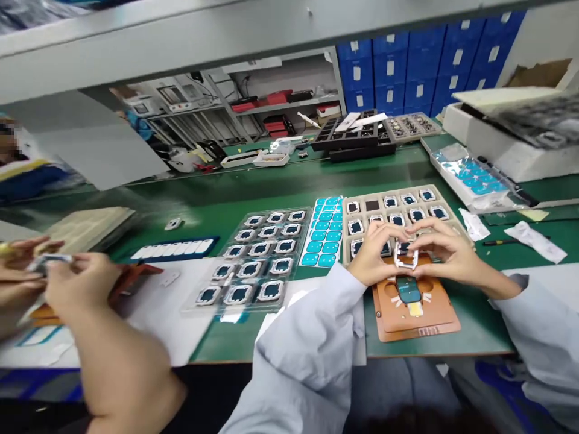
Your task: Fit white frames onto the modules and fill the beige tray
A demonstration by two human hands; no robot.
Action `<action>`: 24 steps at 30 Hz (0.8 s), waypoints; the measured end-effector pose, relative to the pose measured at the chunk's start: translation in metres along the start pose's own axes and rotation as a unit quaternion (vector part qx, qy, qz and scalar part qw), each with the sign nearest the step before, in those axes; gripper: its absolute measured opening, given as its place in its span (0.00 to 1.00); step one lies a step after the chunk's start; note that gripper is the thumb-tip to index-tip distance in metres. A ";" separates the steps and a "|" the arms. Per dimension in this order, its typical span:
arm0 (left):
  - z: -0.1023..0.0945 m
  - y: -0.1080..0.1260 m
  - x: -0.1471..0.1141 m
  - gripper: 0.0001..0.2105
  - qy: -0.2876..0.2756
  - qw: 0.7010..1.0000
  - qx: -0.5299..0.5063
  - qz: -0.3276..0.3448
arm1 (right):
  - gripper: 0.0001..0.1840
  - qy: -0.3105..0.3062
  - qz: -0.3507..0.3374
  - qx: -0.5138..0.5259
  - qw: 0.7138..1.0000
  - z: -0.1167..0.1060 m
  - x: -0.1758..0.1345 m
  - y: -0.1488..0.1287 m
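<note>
Between my left hand (376, 252) and my right hand (446, 250) is a small white square frame (406, 257), like a watch housing. The fingers of both hands pinch it from either side. It is held above an orange-brown fixture plate (416, 325) lying on the green bench. A dark, glossy screen-like piece (409, 290) sits in this plate, with a yellow tab (415, 309) at its lower end. Just behind my hands is a beige tray (363, 216) with similar white-framed parts in its pockets. My fingers hide some of those pockets.
Left of my hands lie a sheet of teal stickers (322, 234) and a clear plastic tray (230, 282) of white-framed parts. Farther left, a co-worker's hands (79, 280) hold a small part. Black trays (357, 141) stand behind; crumpled white wrappers (536, 241) lie right.
</note>
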State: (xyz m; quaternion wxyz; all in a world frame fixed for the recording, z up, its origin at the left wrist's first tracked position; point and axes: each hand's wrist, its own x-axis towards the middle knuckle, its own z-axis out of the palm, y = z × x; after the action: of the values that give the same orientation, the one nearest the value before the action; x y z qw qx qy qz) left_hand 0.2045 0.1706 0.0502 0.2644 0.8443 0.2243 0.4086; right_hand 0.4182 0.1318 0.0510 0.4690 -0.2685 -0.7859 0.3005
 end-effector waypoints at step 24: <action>-0.031 0.017 -0.005 0.33 -0.160 0.975 0.126 -0.083 | 0.13 -0.055 0.048 -0.127 0.989 -0.017 -0.006 -0.003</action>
State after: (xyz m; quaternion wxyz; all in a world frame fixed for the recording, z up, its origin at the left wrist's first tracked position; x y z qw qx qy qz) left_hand 0.1793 0.1628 0.0743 0.2212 0.9035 0.2986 0.2133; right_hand 0.4361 0.1291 0.0560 0.3722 -0.3465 -0.8285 0.2345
